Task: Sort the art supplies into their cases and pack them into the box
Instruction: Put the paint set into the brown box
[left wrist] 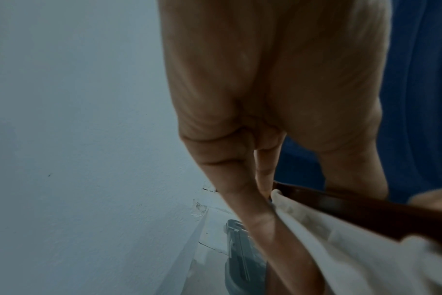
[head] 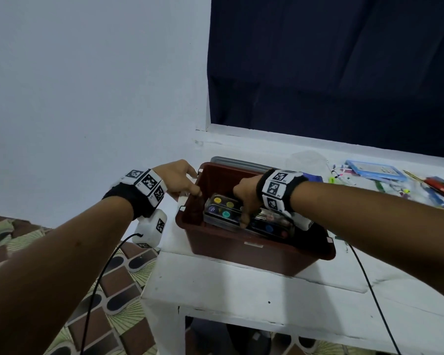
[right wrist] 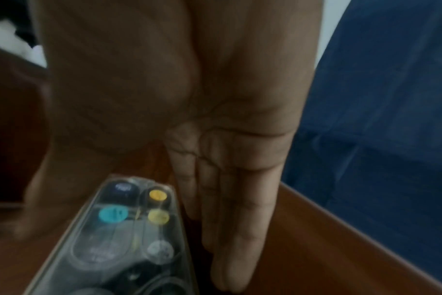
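1. The paint case (head: 222, 210) is being gripped by the right hand (head: 245, 198) inside the box (head: 256, 248): straight fingers (right wrist: 230, 229) are lying along its far side, and the thumb is seemingly pressing the near side.
2. The box rim (left wrist: 361, 209) is being pinched by the left hand (head: 177, 179) at its left end, with a white handle (left wrist: 341, 245) beneath the fingers.
3. The case is best lowered flat beside the other case (head: 269, 226), fingers being slid out last so nothing is jammed.
4. The box is being steadied at the bench's (head: 241, 285) left edge; that hold is worth keeping.
5. Loose supplies (head: 385, 180) are lying at the bench's far right, unsorted.
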